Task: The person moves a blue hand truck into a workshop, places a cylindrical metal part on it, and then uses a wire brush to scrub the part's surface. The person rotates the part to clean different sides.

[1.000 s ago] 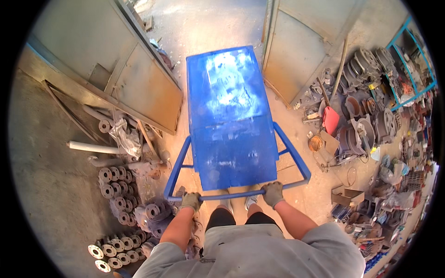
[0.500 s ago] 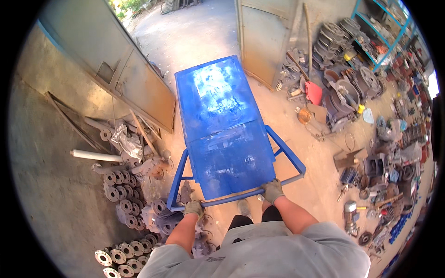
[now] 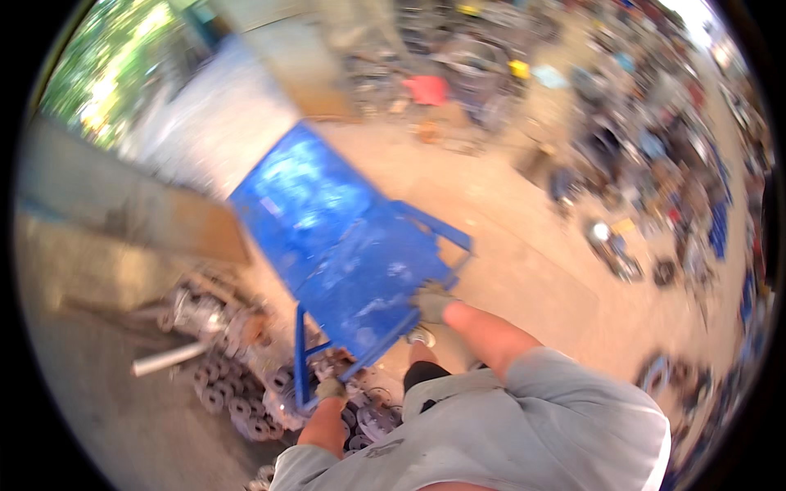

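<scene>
1. Two gloved hands on the job here, both on the blue handlebar of a flat-topped blue cart.
2. Left hand: fingers look curled round the bar near its left end, pretty low and close to the person's body.
3. Right hand: fingers wrapped over the bar toward its right end, arm reaching farther out. It's a bit blurry, but that's a grip.
4. Cart's around mid-scene, sitting at a slant: handle end near the person, other end pointing far left at the bright doorway, with greenery outside.
5. Near left, a heap of flanged pipe parts beside the cart, plus a white pipe poking out left of them.
6. Far side, right of the cart, a red piece lies by some metal parts. More clutter covers the right, too smeared to name.
</scene>
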The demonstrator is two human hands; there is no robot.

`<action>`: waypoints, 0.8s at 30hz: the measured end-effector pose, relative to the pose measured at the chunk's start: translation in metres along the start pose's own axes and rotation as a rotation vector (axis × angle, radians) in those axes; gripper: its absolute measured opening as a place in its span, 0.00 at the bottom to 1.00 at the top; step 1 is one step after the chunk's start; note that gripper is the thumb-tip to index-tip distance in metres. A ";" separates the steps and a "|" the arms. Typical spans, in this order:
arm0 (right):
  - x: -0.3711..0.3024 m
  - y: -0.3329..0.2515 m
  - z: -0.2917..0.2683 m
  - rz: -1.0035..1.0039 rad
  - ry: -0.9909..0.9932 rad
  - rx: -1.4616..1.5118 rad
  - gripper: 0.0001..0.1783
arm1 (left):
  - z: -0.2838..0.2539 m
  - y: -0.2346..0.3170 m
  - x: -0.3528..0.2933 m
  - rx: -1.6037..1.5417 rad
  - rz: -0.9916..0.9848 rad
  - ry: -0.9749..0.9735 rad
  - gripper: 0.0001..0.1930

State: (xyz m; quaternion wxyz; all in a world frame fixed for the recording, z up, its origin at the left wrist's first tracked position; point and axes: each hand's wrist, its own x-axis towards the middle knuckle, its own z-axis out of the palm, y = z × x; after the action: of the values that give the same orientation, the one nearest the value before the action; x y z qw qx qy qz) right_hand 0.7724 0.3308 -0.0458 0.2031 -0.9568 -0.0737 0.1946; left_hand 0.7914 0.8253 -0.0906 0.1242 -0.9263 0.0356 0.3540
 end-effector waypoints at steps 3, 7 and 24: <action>-0.086 0.037 0.009 -0.006 0.263 0.175 0.27 | 0.013 0.049 -0.051 -0.109 -0.037 -0.062 0.24; -0.287 0.096 0.061 0.198 0.484 0.457 0.24 | 0.042 0.098 -0.109 0.020 -0.069 -0.016 0.25; -1.113 0.254 0.311 1.682 1.005 1.013 0.19 | 0.084 0.526 -0.238 -0.119 0.424 -0.201 0.24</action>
State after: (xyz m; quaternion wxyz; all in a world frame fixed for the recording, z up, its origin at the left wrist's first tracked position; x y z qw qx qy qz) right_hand -0.3538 -0.0321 -0.0326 0.3813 -0.4775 0.7803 -0.1330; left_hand 0.4786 0.3331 -0.1006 -0.0046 -0.8639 0.1956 0.4642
